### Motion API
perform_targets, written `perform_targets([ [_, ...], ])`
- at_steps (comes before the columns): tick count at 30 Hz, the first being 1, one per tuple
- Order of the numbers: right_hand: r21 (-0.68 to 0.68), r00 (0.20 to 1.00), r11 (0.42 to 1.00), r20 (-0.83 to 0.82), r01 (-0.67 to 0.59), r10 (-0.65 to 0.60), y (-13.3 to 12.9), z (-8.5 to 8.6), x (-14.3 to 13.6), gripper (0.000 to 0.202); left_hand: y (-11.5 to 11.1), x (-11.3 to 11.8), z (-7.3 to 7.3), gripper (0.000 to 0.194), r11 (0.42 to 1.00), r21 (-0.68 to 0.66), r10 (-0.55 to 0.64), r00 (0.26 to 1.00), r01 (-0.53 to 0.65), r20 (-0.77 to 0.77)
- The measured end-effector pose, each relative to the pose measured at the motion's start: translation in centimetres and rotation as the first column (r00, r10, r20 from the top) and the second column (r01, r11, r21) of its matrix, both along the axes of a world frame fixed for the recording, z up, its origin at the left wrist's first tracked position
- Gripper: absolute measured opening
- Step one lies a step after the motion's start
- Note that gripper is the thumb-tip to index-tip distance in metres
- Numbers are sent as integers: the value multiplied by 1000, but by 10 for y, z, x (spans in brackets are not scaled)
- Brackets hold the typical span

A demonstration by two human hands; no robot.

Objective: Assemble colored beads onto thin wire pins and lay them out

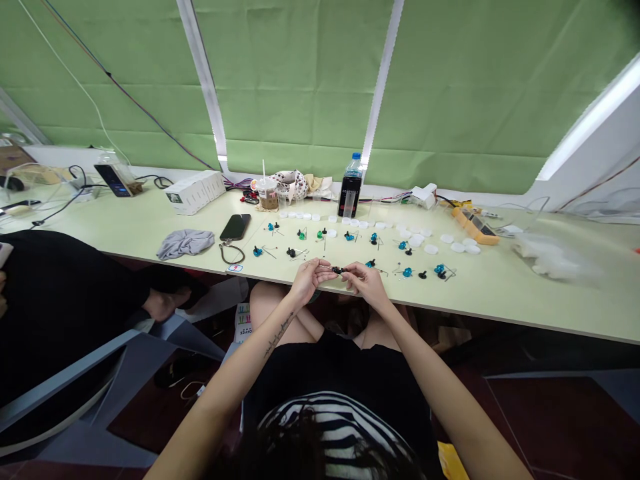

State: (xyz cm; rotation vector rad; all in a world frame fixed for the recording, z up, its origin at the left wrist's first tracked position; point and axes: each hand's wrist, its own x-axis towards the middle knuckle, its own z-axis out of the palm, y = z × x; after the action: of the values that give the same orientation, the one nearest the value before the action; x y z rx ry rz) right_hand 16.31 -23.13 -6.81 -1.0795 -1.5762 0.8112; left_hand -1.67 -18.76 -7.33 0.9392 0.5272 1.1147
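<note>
Just over the table's front edge, my left hand (311, 279) and my right hand (366, 281) are close together, both closed with fingertips pinched. Between them is a small black part (337, 270), gripped from both sides; its exact kind is too small to make out. Spread on the table behind and to the right are several small assemblies with thin metal rods, such as a blue one (407, 272), a green one (301, 235) and a black one (291, 253). Another blue piece (370, 263) lies right beside my right hand.
White round caps (431, 249) lie in a row behind the pieces. A phone (235, 227), grey cloth (186, 244), white boxes (196, 193), drink cup (267, 193) and bottle (351, 187) stand around. On the right are a yellow meter (474, 225) and plastic bag (553, 257). A person (65, 293) sits at left.
</note>
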Motion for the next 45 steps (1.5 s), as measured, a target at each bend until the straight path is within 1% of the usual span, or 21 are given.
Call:
perform_targets([
  [14,3,1000,1000,6,-10,10,1,-1,1,33,2,0,-2,29,1000,2,-8,1000,8,4],
  [33,-3,999,1000,28,-20,20,-2,3,1,32,-1,0,1,29,1000,5,-10,1000,10,6],
  [39,5,999,1000,34,-12,12,-2,3,-1,33,-1,0,3,29,1000,-6,-2,1000,2,-2],
  [45,10,999,1000,42,-5,4,-3,4,0,35,-1,0,1,29,1000,5,-3,1000,3,1],
])
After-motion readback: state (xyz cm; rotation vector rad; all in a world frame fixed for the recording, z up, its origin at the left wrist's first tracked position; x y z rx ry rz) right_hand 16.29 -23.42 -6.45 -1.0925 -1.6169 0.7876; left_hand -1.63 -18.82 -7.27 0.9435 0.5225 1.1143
